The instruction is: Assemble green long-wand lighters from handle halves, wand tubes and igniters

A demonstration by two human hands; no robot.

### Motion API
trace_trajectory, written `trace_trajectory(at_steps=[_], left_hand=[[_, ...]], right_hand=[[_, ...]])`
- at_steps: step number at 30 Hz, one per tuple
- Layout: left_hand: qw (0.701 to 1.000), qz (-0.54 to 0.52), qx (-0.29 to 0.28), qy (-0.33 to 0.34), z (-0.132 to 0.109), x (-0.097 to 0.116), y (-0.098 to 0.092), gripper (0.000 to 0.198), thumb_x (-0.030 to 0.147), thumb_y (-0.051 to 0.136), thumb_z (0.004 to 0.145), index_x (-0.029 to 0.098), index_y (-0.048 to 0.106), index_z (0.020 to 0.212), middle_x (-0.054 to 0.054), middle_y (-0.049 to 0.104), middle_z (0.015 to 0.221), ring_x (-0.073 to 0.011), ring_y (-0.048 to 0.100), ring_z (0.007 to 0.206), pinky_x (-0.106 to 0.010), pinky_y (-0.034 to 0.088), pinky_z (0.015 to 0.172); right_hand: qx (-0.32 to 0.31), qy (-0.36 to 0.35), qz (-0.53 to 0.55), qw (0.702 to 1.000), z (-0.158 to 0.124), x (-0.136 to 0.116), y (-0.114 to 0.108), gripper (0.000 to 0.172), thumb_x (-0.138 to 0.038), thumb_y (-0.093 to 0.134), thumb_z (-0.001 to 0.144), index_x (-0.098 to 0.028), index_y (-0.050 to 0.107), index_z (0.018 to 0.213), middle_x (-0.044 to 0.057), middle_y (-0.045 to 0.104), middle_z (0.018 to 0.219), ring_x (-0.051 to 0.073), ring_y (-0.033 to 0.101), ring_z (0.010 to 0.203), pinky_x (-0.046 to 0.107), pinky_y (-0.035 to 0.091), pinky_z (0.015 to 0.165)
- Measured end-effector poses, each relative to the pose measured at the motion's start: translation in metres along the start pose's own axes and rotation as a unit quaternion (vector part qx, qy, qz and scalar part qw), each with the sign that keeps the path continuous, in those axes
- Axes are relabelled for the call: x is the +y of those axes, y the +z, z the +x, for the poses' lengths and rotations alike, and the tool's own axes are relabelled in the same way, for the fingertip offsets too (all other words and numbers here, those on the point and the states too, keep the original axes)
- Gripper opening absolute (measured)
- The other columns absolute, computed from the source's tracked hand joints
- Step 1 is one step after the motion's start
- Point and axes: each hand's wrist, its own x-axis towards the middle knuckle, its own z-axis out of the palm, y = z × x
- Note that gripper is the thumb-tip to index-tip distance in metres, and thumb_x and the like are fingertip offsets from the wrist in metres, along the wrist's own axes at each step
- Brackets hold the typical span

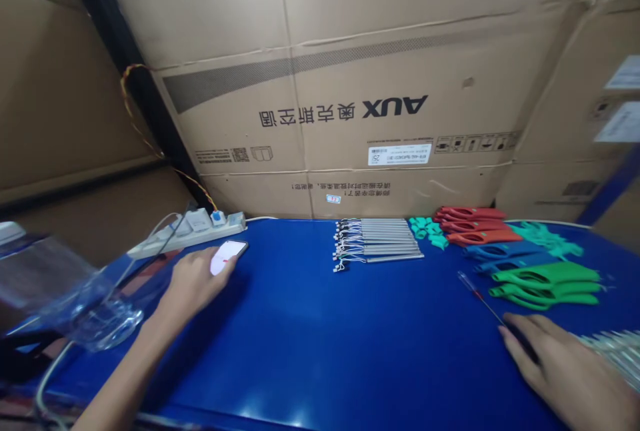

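My left hand (195, 281) reaches out at the left and grips a smartphone (223, 259) with a bright, mostly white screen, thumb along its near edge. At the lower right, my right hand (570, 368) lies low over the table, its thumb and fingers around the near end of a slim screwdriver-like tool (486, 302). The tool's far end is clear with a red part; a dark part shows between thumb and fingers. Beyond this hand lie green plastic handle-shaped shells (547, 278), blue shells (507, 254) and red shells (473, 224).
On the blue table (300, 338), a row of metal rods with wires (385, 239) lies near small teal pieces (429, 230). A power strip (187, 234) and large clear bottle (75, 291) stand left. Cardboard (330, 44) walls the back. More metal rods (617, 351) lie right.
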Motion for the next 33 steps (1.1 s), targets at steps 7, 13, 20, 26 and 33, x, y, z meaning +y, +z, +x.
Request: trace_trajectory(at_steps=[7, 13, 20, 26, 33], left_hand=[[0.955, -0.104, -0.064, 0.272, -0.005, 0.139, 0.030, 0.043, 0.042, 0.046, 0.092, 0.015, 0.064, 0.120, -0.010, 0.064, 0.127, -0.0248, 0.056, 0.120, -0.039, 0.044, 0.106], [0.914, -0.157, -0.058, 0.369, -0.002, 0.190, 0.060, 0.029, 0.029, 0.049, 0.091, 0.015, 0.066, 0.109, -0.011, 0.068, 0.110, -0.0265, 0.059, 0.105, -0.045, 0.049, 0.094], [0.918, -0.231, -0.011, 0.323, 0.001, 0.165, 0.069, 0.029, 0.031, 0.047, 0.093, 0.016, 0.064, 0.111, -0.010, 0.069, 0.107, -0.0225, 0.063, 0.100, -0.038, 0.054, 0.088], [0.912, -0.253, -0.017, 0.322, 0.006, 0.156, 0.062, 0.031, 0.034, 0.045, 0.097, 0.016, 0.063, 0.113, -0.009, 0.069, 0.105, -0.0228, 0.063, 0.097, -0.038, 0.053, 0.086], [0.889, -0.250, -0.055, 0.379, -0.007, 0.166, 0.071, 0.027, 0.032, 0.045, 0.097, 0.017, 0.064, 0.108, -0.008, 0.069, 0.104, -0.0225, 0.061, 0.100, -0.037, 0.052, 0.088]], right_hand=[[-0.065, 0.011, -0.020, 0.998, 0.017, -0.006, -0.002, 0.037, -0.022, 0.034, 0.090, -0.010, 0.068, 0.092, 0.016, 0.070, 0.082, 0.028, 0.071, 0.073, 0.039, 0.056, 0.066], [-0.136, 0.043, 0.010, 0.990, 0.035, -0.021, -0.019, 0.035, -0.018, 0.040, 0.085, -0.010, 0.068, 0.104, 0.016, 0.072, 0.091, 0.026, 0.071, 0.079, 0.035, 0.055, 0.071], [0.021, 0.105, 0.271, 0.956, 0.095, -0.038, -0.052, 0.020, -0.030, 0.057, 0.079, -0.018, 0.066, 0.093, 0.005, 0.070, 0.069, 0.018, 0.064, 0.058, 0.030, 0.053, 0.059], [-0.015, 0.014, 0.400, 0.916, 0.107, -0.063, -0.029, 0.018, -0.027, 0.060, 0.083, -0.015, 0.065, 0.096, 0.003, 0.069, 0.073, 0.013, 0.062, 0.062, 0.025, 0.051, 0.060], [-0.056, -0.072, 0.369, 0.925, 0.086, -0.075, -0.023, 0.022, -0.023, 0.049, 0.095, -0.017, 0.068, 0.102, 0.007, 0.069, 0.093, 0.015, 0.064, 0.080, 0.026, 0.051, 0.072]])
